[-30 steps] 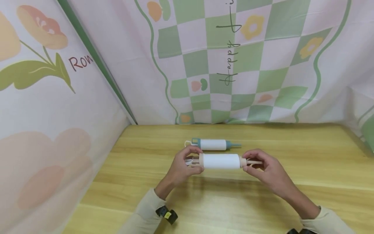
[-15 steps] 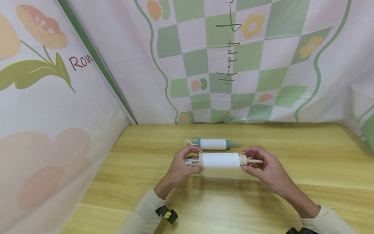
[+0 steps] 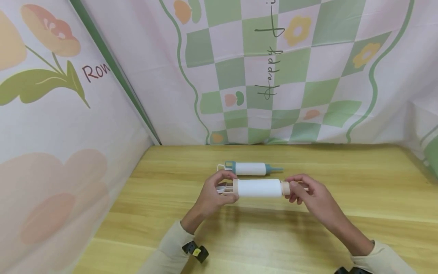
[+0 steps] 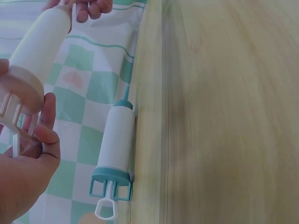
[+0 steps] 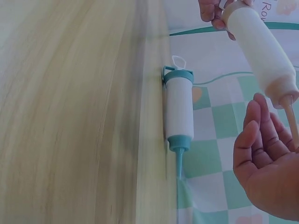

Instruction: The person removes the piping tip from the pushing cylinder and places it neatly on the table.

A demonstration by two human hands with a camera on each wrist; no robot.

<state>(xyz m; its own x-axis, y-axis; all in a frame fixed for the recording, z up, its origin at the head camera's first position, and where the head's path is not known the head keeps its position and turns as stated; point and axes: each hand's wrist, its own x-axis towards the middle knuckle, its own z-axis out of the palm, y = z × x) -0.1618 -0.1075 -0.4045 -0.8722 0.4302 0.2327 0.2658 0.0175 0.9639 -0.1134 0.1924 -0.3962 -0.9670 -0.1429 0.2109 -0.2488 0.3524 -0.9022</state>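
Observation:
A large syringe (image 3: 259, 188) with a white barrel and beige ends is held level above the table, between both hands. My left hand (image 3: 212, 192) grips its beige collar with thumb and fingers, around the pale plunger handle (image 4: 16, 123). At the other end my right hand (image 3: 313, 196) has its thumb and curled fingers at the beige nozzle cap (image 5: 281, 88). The thin nozzle (image 5: 292, 117) runs in over the palm; the hand hides part of it in the head view. Behind lies a second syringe (image 3: 250, 169) with a white barrel and teal ends.
The wooden table (image 3: 154, 213) ends at a hanging cloth (image 3: 260, 76) with green checks. Another printed cloth (image 3: 51, 125) hangs on the left. The teal syringe lies near the table's back edge, its nozzle pointing right.
My right thumb has moved up over the beige nozzle cap, and the fingers have curled beneath it. My left hand and the syringe have stayed nearly still.

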